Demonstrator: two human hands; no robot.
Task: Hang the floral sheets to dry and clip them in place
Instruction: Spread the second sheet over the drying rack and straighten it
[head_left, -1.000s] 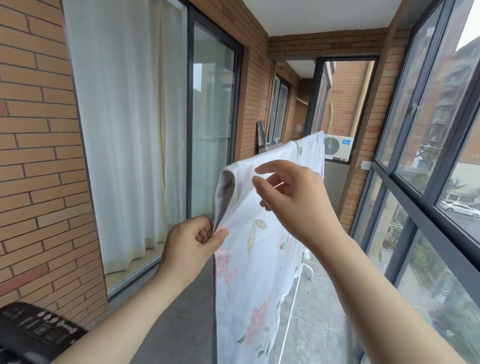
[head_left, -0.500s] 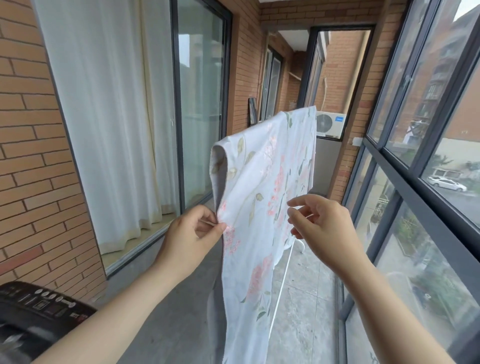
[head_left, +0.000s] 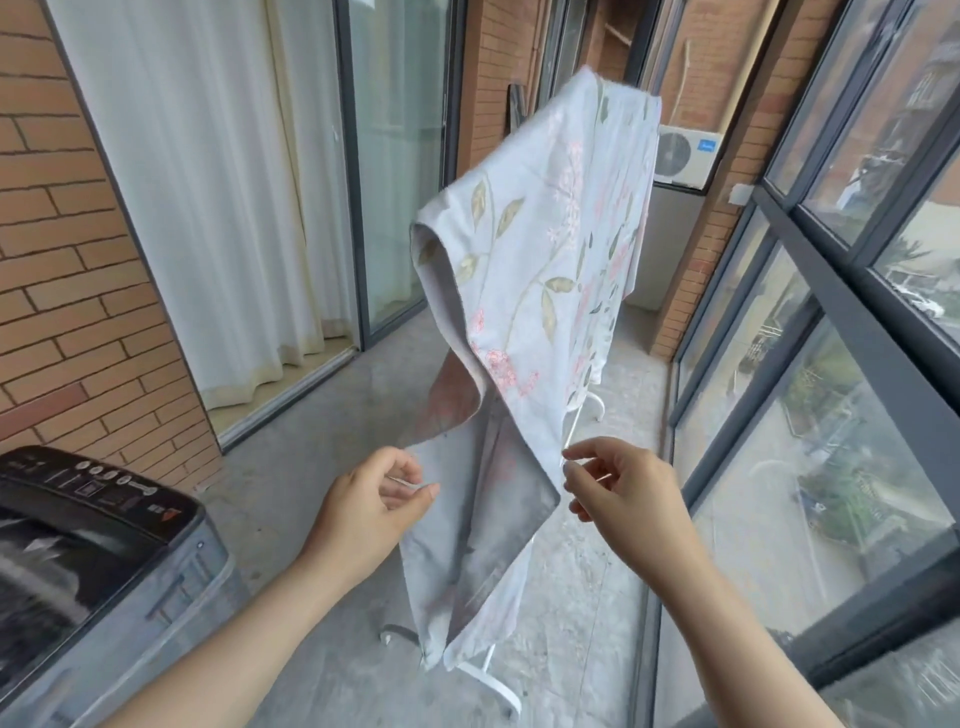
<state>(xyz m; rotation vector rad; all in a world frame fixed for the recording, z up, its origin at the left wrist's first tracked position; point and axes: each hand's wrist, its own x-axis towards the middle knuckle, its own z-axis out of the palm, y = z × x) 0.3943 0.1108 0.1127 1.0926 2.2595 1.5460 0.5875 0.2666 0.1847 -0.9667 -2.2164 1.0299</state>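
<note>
Squaring up the hung floral sheet (head_left: 545, 249) before clipping.
The sheet drapes over the white drying rack (head_left: 496, 678), and its lower part hangs between the two sets of fingers. The left hand (head_left: 369, 504) pinches one side edge between thumb and curled fingers. The right hand (head_left: 623, 488) appears to nip the opposite edge at its fingertips, the rest loose. No clip shows, so the next move is probably to draw both edges outward and down, then fetch clips.

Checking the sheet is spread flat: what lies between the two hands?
In the head view, the floral sheet, pale underside showing, spans the gap between the left hand and the right hand; each pinches an edge.
</note>
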